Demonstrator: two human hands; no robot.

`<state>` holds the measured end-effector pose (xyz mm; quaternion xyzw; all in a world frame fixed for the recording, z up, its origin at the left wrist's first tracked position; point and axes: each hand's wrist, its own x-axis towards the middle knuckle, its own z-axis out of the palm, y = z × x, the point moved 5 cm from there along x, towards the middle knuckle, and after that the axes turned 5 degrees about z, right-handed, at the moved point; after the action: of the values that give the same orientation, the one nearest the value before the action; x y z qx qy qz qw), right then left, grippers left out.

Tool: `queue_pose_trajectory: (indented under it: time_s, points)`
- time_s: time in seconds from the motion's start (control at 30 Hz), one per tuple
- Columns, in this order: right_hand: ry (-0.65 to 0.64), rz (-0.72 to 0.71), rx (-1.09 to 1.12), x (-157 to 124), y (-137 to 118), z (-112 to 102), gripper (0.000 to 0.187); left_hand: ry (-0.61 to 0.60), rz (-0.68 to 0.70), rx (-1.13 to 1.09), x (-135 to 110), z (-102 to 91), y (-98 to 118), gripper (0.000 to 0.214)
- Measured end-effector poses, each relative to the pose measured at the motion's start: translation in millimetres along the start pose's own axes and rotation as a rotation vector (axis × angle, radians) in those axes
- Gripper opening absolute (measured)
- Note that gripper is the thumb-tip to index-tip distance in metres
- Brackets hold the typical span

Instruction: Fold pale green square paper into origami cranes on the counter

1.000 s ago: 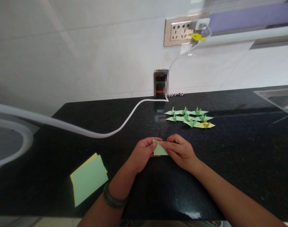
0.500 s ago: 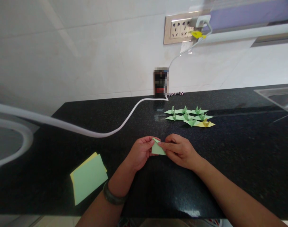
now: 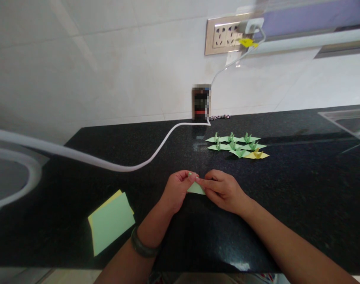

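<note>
Both of my hands pinch a small folded piece of light green paper (image 3: 195, 189) just above the black countertop (image 3: 286, 189), near its middle. My left hand (image 3: 178, 190) grips the paper's left edge with fingers curled. My right hand (image 3: 223, 189) presses its fingertips onto the top corner from the right. Most of the paper is covered by my fingers. A dark band sits on my left wrist.
A stack of green and yellow paper squares (image 3: 110, 221) lies at the front left. Several folded paper cranes (image 3: 236, 146), green with one yellow, sit behind my hands. A white cable (image 3: 109, 162) crosses the counter to a device (image 3: 201, 103) against the wall. A sink edge (image 3: 344, 118) shows at right.
My fingers have closed further over the green paper, flattening it, so less of it shows. Both hands have shifted slightly toward the wall.
</note>
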<state>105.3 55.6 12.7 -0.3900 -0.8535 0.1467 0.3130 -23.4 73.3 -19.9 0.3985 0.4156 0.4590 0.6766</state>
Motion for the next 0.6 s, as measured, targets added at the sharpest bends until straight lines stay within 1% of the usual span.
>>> queue_pose_trajectory:
  time_s: [0.1,0.2,0.3,0.37,0.47,0.6]
  points:
    - [-0.006,-0.004,0.020,0.1,-0.7,0.1,0.037,0.028,0.024,0.047,1.3,-3.3,-0.6,0.021]
    - [0.039,0.024,0.112,0.3,-0.2,0.6,0.030,0.044,0.044,0.089,0.7,-4.7,0.7,0.023]
    - [0.122,0.113,0.235,0.9,2.2,0.8,0.021,0.044,0.056,0.104,-0.9,-3.5,2.2,0.023]
    - [0.140,0.196,0.273,1.2,4.5,2.1,0.016,0.043,0.051,0.092,-1.8,-2.2,2.6,0.024]
    - [0.103,0.291,0.277,1.5,7.4,4.9,0.011,0.050,0.038,0.061,-2.6,-1.1,2.6,0.024]
    - [0.057,0.292,0.300,2.4,6.7,7.3,0.014,0.049,0.014,0.032,-2.2,-1.0,0.0,0.024]
